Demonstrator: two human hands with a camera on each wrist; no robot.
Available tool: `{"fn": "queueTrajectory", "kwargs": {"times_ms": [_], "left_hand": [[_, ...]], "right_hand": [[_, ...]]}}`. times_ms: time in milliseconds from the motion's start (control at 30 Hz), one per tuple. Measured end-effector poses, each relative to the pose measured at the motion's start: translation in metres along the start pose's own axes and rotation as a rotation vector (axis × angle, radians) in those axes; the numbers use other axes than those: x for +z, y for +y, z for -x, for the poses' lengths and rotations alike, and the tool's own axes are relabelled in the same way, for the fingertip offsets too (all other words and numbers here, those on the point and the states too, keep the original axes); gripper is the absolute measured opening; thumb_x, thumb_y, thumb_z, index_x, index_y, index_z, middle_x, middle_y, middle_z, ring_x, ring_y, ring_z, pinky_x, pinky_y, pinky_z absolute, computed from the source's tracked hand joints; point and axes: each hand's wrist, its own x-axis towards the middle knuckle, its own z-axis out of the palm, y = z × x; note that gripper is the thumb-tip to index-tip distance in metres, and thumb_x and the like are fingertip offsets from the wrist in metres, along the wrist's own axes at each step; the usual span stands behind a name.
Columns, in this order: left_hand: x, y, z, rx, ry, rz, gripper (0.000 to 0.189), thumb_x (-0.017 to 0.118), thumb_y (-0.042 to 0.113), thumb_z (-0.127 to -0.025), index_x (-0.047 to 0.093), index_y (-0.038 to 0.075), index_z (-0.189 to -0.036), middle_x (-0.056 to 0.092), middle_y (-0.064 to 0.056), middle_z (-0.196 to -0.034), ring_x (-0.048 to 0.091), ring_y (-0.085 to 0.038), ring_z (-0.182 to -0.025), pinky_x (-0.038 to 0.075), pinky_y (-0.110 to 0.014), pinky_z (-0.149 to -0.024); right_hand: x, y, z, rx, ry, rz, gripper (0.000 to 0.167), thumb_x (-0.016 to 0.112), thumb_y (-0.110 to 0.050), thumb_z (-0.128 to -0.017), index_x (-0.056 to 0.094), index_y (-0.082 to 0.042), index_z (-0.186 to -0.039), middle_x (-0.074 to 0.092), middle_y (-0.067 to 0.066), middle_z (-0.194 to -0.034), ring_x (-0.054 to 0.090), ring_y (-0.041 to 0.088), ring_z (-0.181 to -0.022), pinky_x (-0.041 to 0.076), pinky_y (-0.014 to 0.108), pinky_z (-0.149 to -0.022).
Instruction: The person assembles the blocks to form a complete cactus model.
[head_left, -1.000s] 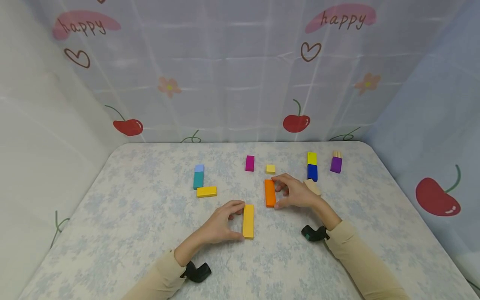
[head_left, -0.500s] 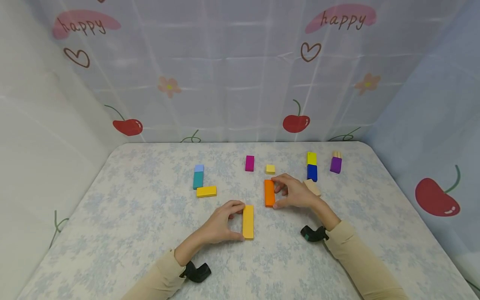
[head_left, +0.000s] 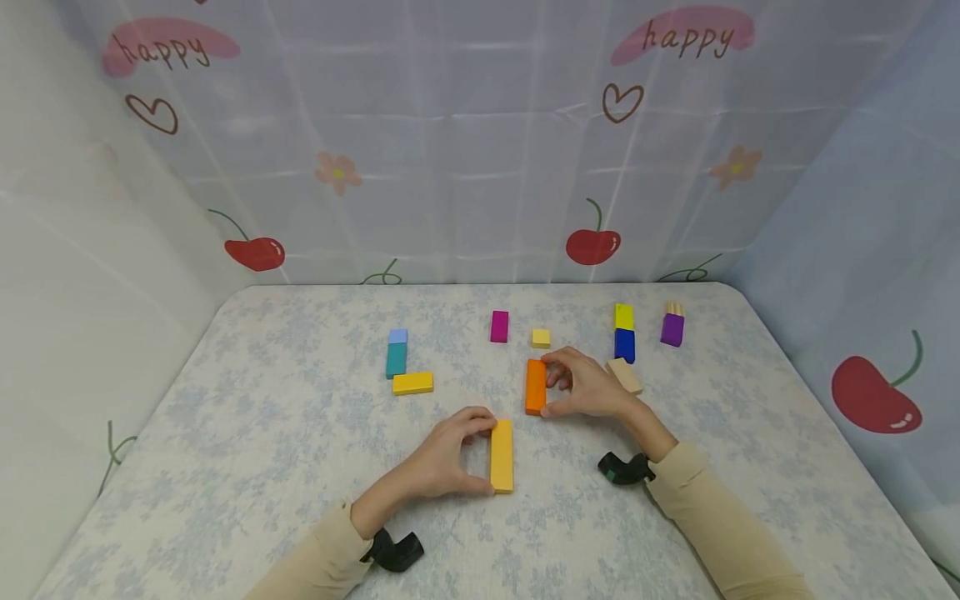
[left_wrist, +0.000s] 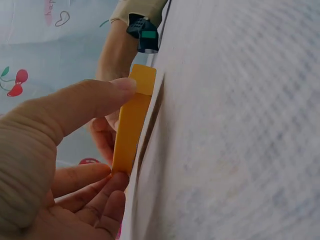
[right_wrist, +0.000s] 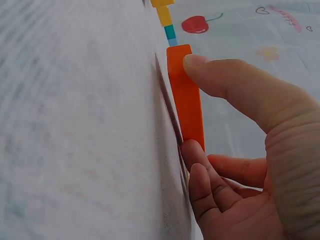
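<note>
In the head view my left hand (head_left: 446, 454) pinches a long yellow block (head_left: 502, 456) lengthwise, thumb at its near end and fingertips at its far end. The left wrist view shows the thumb on one end of that yellow block (left_wrist: 131, 130), low over the tabletop. To the right and farther off, my right hand (head_left: 588, 383) holds an orange block (head_left: 536, 387) the same way. From the right wrist, the orange block (right_wrist: 186, 95) sits between thumb and fingertips, close to the cloth. A beige block (head_left: 623, 376) lies just behind the right hand.
Left of centre lie a teal block (head_left: 397, 360), a light blue block (head_left: 398, 336) and a yellow block (head_left: 413, 383). Farther back are a magenta block (head_left: 499, 327), a pale yellow block (head_left: 541, 338), a blue block (head_left: 625, 346), a bright yellow block (head_left: 624, 317) and a purple block (head_left: 672, 330).
The left hand has brought the long yellow block slightly nearer and to the right. The right hand has shifted the orange block a little to the left.
</note>
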Motion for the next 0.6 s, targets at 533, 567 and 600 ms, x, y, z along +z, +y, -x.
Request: {"fn": "queueTrajectory", "kwargs": {"times_ms": [533, 567, 600], "left_hand": [[0.013, 0.020, 0.007, 0.048, -0.009, -0.018, 0.078, 0.088, 0.029, -0.070, 0.055, 0.007, -0.138, 0.049, 0.002, -0.140, 0.052, -0.013, -0.119, 0.047, -0.030, -0.102], [0.014, 0.021, 0.008, 0.049, -0.009, -0.023, 0.079, 0.088, 0.029, -0.070, 0.055, 0.007, -0.138, 0.049, 0.002, -0.140, 0.052, -0.013, -0.120, 0.047, -0.030, -0.102], [0.016, 0.021, 0.008, 0.055, -0.008, -0.030, 0.079, 0.089, 0.030, -0.070, 0.055, 0.007, -0.137, 0.049, 0.002, -0.140, 0.052, -0.013, -0.120, 0.047, -0.030, -0.103]], "right_hand": [[0.010, -0.014, 0.003, -0.114, -0.031, -0.035, 0.077, 0.089, -0.029, -0.070, 0.052, -0.003, -0.133, 0.061, 0.007, -0.109, 0.062, 0.016, -0.089, 0.055, 0.028, -0.080], [0.011, -0.015, 0.003, -0.118, -0.037, -0.041, 0.077, 0.089, -0.029, -0.070, 0.052, -0.003, -0.133, 0.061, 0.007, -0.108, 0.063, 0.016, -0.089, 0.055, 0.028, -0.080], [0.012, -0.016, 0.003, -0.124, -0.042, -0.047, 0.077, 0.089, -0.029, -0.070, 0.053, -0.003, -0.132, 0.061, 0.008, -0.108, 0.063, 0.016, -0.089, 0.056, 0.028, -0.080]]}}
